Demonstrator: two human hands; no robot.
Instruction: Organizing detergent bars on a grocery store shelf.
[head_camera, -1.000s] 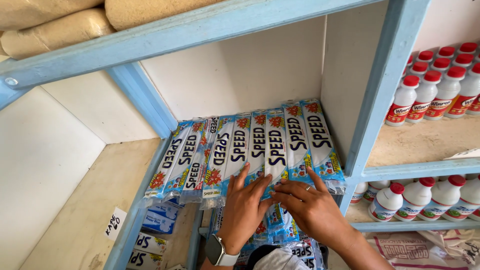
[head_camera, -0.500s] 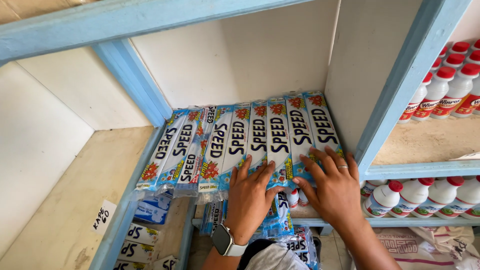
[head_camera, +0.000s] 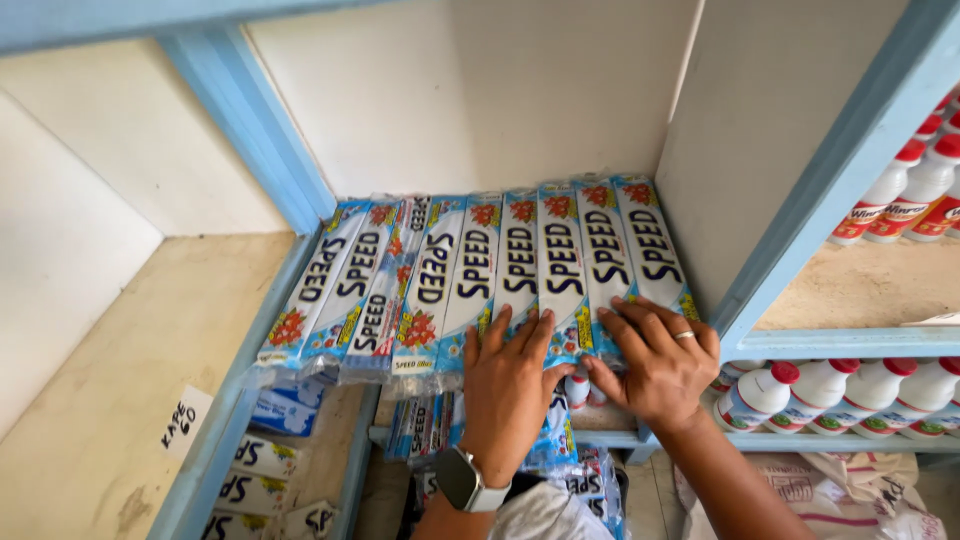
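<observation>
A row of long, flat, blue-and-white plastic sachet strips lay side by side on the pale shelf board of a light blue wooden shelf frame. Each strip ran with its long axis from the front edge back toward the white rear wall; the ones at the left fanned a little leftward at their near ends, while those at the right lay nearly straight. Every strip showed dark lettering down its length and a red flower-like mark near each end, under glossy film, and the near ends overhung the shelf lip.

The left hand, with a grey-faced smartwatch on its wrist, lay flat and palm down on the near ends of the middle strips, fingers spread and gripping nothing. The right hand, wearing a silver ring, pressed flat on the near ends of the two rightmost strips, fingers also apart and not closed on anything. The two hands were just beside each other.

A white paper tag lay on the bare board left of the row. More packets of the same kind were on the shelf below. White bottles with red caps stood in the compartments to the right, beyond the blue upright.
</observation>
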